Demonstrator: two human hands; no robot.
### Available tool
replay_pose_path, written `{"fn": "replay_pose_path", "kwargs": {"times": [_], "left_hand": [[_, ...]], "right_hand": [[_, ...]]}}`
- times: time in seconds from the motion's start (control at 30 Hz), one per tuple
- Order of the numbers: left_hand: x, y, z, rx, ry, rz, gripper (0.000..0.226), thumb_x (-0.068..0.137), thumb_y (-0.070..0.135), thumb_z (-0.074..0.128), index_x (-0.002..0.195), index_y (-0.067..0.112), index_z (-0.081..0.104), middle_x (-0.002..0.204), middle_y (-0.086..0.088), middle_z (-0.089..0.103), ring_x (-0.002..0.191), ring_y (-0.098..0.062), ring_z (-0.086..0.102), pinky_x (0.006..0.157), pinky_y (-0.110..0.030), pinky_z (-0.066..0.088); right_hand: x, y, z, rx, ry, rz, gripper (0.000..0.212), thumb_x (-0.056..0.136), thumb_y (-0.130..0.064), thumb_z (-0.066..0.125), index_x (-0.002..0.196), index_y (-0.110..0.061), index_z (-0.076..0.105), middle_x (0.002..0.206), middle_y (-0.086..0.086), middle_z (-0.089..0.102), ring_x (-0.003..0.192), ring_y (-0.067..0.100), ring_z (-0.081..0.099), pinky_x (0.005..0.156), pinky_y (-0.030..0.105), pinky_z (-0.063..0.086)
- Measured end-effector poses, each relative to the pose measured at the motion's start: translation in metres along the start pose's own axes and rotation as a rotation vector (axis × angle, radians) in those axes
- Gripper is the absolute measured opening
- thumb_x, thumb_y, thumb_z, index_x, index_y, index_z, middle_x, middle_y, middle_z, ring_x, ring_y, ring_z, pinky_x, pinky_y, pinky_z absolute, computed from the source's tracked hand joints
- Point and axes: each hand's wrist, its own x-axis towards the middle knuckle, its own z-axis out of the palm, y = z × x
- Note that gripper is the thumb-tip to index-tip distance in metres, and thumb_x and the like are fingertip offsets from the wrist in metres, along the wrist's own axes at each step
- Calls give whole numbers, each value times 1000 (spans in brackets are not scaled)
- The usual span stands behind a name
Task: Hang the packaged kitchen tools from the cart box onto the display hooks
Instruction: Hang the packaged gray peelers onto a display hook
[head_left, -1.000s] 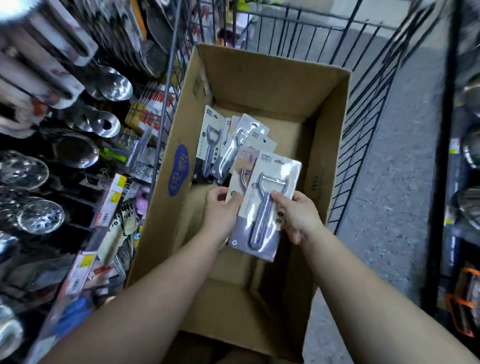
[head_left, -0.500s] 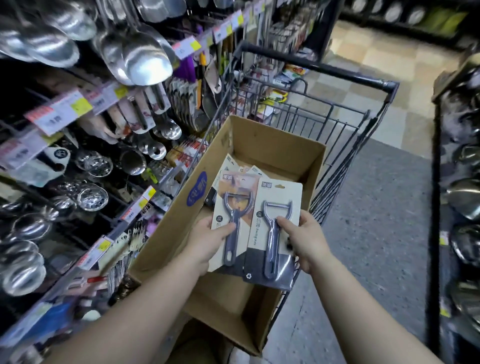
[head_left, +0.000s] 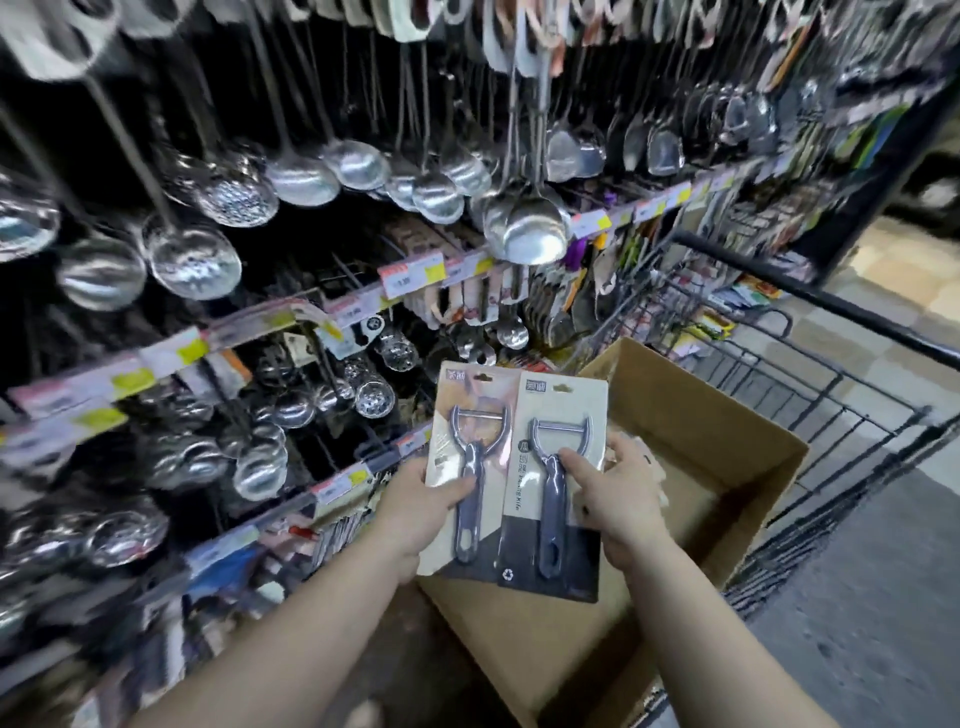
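Observation:
I hold two packaged peelers side by side above the left rim of the cardboard box (head_left: 727, 447). My left hand (head_left: 421, 506) grips the left peeler pack (head_left: 467, 415), thumb across its front. The right peeler pack (head_left: 558, 415) is held by my right hand (head_left: 618, 493), thumb pressed on the peeler's handle. Both cards are upright, hang holes at the top, and the right card overlaps the left one. The box sits in a black wire cart (head_left: 841, 384). The display hooks (head_left: 363, 447) lie to the left, partly blurred.
Rows of steel ladles (head_left: 530, 228) and skimmers (head_left: 195, 262) hang from upper hooks on the left. Shelf rails carry price tags (head_left: 415, 270). Grey floor (head_left: 872, 597) lies right of the cart. More packs inside the box are hidden behind my right hand.
Both hands lifted the two peeler packs out of the box and up toward the display. My view swung from the box up and left to the hanging utensils.

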Motion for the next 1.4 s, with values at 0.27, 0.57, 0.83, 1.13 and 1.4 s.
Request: {"fn": "replay_pose_path", "kwargs": {"times": [0.27,0.57,0.83,1.13,1.4], "left_hand": [[-30,6,-110,-140,250,71,14,89,11,75,101,10,69,101,-10,77,92,-25,72,74,-31,55],[-72,9,-233,-195,420,143,35,72,30,85,102,17,73,98,-5,79,95,-31,74,93,-58,55],[-105,14,-325,-203,464,232,34,82,32,81,110,18,69,102,-2,78,94,-26,75,88,-53,58],[-140,22,-423,-239,557,327,18,91,20,74,108,20,70,102,1,79,97,-24,75,94,-52,56],[-158,60,-465,-275,602,440,20,91,16,73,109,10,67,101,-4,78,96,-28,74,90,-50,58]], "right_hand": [[-17,-25,120,-121,-230,-256,59,88,-10,70,136,-36,47,117,-18,64,97,-1,65,87,25,54],[-72,-46,241,-180,-468,-255,63,70,-46,74,122,-67,44,136,0,62,122,24,61,103,50,50],[-124,-68,322,-225,-543,-413,75,83,-30,74,146,-44,36,144,-6,54,126,15,57,104,42,51],[-177,-91,410,-261,-618,-556,73,84,-32,75,145,-41,36,134,-6,61,116,13,63,93,38,57],[-204,-132,450,-139,-614,-618,72,86,-20,74,142,-45,38,109,-6,73,96,11,71,88,43,59]]}}
